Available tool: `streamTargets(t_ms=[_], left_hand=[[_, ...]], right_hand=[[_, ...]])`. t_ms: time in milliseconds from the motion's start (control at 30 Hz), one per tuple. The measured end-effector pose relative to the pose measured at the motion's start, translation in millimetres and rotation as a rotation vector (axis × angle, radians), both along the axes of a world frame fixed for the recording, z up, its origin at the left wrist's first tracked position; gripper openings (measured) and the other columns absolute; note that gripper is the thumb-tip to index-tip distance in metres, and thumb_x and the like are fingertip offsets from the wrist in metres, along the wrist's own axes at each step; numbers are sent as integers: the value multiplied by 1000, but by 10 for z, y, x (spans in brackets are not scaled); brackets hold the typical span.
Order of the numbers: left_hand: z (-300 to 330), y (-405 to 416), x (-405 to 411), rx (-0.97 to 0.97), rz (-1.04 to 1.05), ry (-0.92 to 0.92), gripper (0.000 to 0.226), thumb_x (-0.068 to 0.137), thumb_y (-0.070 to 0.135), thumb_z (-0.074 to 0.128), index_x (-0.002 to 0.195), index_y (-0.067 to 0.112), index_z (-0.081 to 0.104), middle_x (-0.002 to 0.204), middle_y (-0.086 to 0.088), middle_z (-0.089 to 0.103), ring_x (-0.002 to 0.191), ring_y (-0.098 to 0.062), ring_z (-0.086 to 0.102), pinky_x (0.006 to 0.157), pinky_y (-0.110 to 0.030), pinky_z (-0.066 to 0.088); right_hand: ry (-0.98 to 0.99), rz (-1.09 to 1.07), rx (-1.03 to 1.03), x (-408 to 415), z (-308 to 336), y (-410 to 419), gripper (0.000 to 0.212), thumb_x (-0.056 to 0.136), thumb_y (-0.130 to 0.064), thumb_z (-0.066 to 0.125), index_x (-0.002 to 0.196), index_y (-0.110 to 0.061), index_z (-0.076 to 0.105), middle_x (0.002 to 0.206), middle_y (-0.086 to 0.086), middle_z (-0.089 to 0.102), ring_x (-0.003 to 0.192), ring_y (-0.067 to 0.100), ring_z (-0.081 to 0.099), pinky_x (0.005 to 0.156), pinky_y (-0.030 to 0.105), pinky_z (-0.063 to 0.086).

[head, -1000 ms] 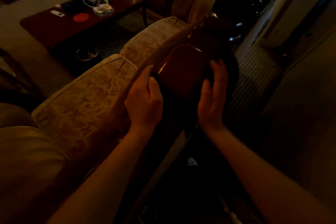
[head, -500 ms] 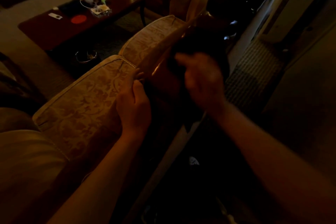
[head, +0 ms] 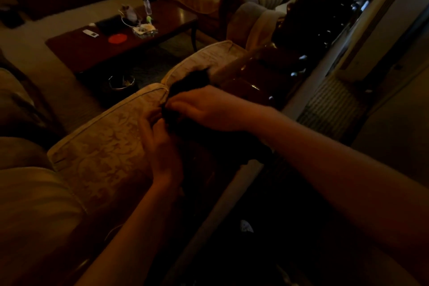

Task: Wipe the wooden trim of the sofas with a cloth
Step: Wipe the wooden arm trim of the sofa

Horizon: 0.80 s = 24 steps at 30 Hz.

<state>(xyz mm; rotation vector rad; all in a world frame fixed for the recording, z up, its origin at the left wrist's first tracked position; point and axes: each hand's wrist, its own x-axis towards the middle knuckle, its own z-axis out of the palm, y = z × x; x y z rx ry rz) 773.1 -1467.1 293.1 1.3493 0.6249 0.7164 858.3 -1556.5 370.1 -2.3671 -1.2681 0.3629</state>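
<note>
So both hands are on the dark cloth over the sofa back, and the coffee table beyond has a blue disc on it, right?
Not blue: the disc on the coffee table is red, per the head view. Both the left hand and right hand do hold the dark cloth over the sofa back.

Both bare hands met at the middle of the frame, fingers curled.

The left hand [head: 160, 144] rose from the lower centre on a bare forearm, back of the hand toward the camera, its fingers bent inward at the top. The right hand [head: 209, 109] reached in from the lower right on a long bare forearm, wrist roughly level, fingers curled leftward so their tips lay just above and beside the left hand's fingertips. Dim light hid exactly how each finger lay.
</note>
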Motion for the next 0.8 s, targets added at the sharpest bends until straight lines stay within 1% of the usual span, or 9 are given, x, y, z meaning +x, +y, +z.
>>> streamTargets(t_ms=[100,167,267,333,400,467,600,667,800], left_hand=[[-14,130,13,-78,-20,87,14,90,17,50,93,27,58,92,13,60,96,-11,61,93,-48,50],[-13,206,-6,-16,-47,152,13,92,17,50,95,25,60,88,16,60,85,-3,60,88,-42,52],[-15,302,-70,-63,-27,162,17,93,14,44,90,24,58,86,3,60,76,-8,59,73,-35,49],[-23,355,-106,-42,7,195,14,86,24,46,87,30,59,93,0,63,87,-16,61,80,-42,50],[-9,391,-150,-6,37,230,16,75,33,45,83,32,59,100,-3,64,97,-24,61,87,-48,48],[-18,454,-205,42,53,242,18,72,33,43,81,31,59,100,-5,63,99,-27,60,89,-49,47],[-62,675,-415,135,85,257,16,87,23,43,88,23,59,87,5,58,88,-19,56,85,-43,45],[-112,776,-526,129,136,273,20,91,18,42,85,26,59,85,8,56,85,-17,55,85,-45,45],[-178,824,-725,106,191,312,28,92,13,41,79,33,56,86,8,57,94,-22,57,91,-50,46]], right_hand=[[-167,-119,-301,518,13,-93,43,103,-29,28,141,-12,37,149,8,34,137,21,29,108,24,17],[-239,-204,-466,732,71,-181,49,101,-39,25,146,-21,27,153,4,25,141,22,21,116,37,15],[-260,-127,-482,516,24,-37,49,99,-44,26,137,-19,43,143,8,43,130,24,40,104,38,32],[-343,-66,-487,107,-113,154,46,97,-45,26,114,-19,60,119,7,60,109,24,54,91,36,36],[-397,54,-416,-339,-231,297,46,98,-43,26,107,-18,63,112,5,63,110,22,53,99,38,28],[-402,136,-407,-477,-301,387,45,98,-43,27,114,-19,62,120,3,61,119,22,48,106,40,20],[-382,60,-562,141,-114,268,48,95,-52,30,127,-26,53,133,2,53,127,21,42,112,51,16],[-344,48,-556,431,32,181,44,96,-47,36,131,-25,50,135,3,50,125,24,44,108,47,27],[-179,234,-410,195,-79,411,35,93,-12,49,126,-18,56,126,5,56,117,23,51,97,32,40]])
